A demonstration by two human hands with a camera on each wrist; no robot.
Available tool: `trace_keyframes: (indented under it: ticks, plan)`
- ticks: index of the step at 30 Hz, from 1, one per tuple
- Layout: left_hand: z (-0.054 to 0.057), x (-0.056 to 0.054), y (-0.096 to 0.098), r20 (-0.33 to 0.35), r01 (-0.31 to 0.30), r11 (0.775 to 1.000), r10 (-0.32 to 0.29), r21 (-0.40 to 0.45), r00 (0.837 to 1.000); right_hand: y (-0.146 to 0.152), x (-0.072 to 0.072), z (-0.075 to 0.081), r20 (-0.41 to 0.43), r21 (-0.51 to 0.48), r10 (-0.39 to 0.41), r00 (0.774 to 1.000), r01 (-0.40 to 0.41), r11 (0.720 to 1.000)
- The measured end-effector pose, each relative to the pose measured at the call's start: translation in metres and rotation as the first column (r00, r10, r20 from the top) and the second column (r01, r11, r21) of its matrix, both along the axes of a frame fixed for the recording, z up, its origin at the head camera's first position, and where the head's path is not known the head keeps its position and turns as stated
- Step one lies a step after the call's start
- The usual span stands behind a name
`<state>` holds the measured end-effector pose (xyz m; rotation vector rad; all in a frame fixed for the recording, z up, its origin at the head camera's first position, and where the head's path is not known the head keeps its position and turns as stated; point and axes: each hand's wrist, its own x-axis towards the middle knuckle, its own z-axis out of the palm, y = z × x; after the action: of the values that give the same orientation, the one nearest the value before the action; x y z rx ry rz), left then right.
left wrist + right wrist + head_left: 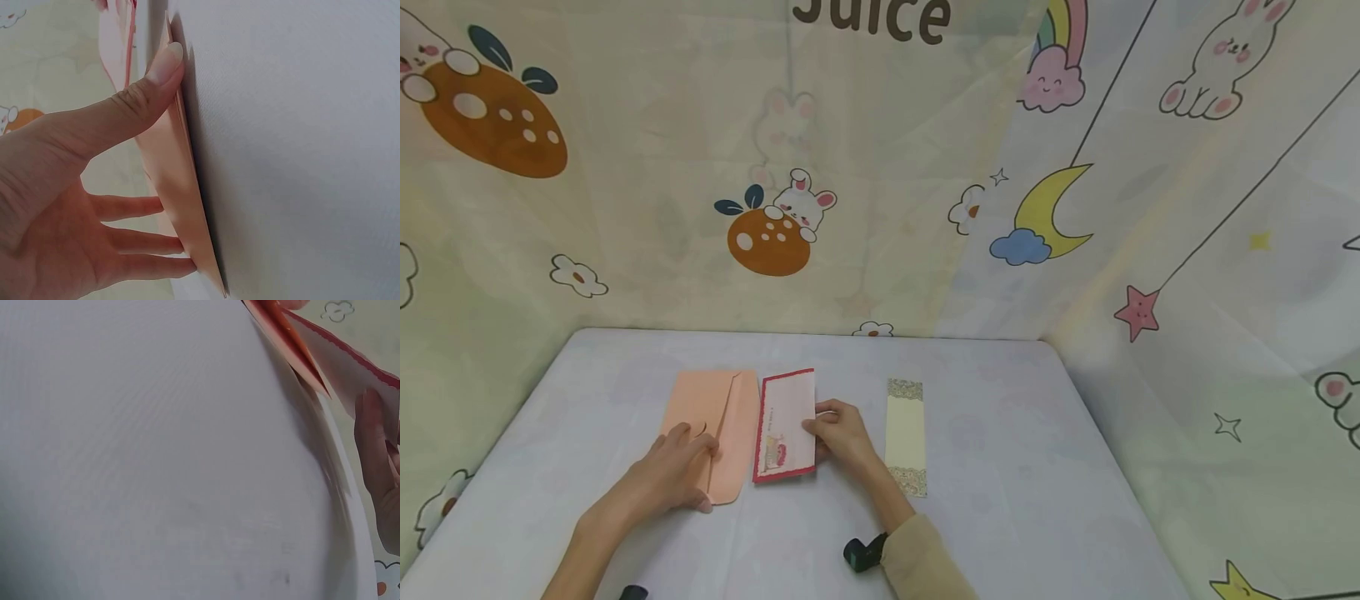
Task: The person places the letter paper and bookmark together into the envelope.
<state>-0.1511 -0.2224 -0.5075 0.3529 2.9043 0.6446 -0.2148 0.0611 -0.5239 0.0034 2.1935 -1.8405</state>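
A peach envelope (736, 475) lies on the table at the left, its flap edge running lengthwise. On it rests my left hand (672, 467); in the left wrist view its fairly straight fingers (147, 244) touch the paper and the thumb lies at the near edge. Just right of the envelope, a white greeting card (792, 400) with a red scalloped border and a small printed picture is tilted up from the table. My right hand (844, 433) pinches the card's right edge, thumb in front; the fingers behind it are partly hidden.
A cream paper strip (906, 437) with patterned silver-gold ends lies flat to the right of my right hand. The white table (1015, 467) meets a printed cloth backdrop (895, 250) at its back edge. A black wrist device (865, 552) sits by my right sleeve.
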Motion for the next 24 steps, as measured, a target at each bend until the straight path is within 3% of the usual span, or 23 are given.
trace_keyframes:
  ticks: [14,24]
  plan:
    - [-0.001,-0.003,0.001,0.039,-0.022,0.999,0.023,-0.023,0.999,-0.031,0.001,-0.006,-0.010,-0.025,0.023,1.000,-0.023,0.999]
    - [-0.003,-0.002,0.000,0.012,-0.002,1.000,0.002,-0.025,1.000,-0.051,-0.001,-0.004,-0.015,0.030,0.032,0.999,-0.031,0.999]
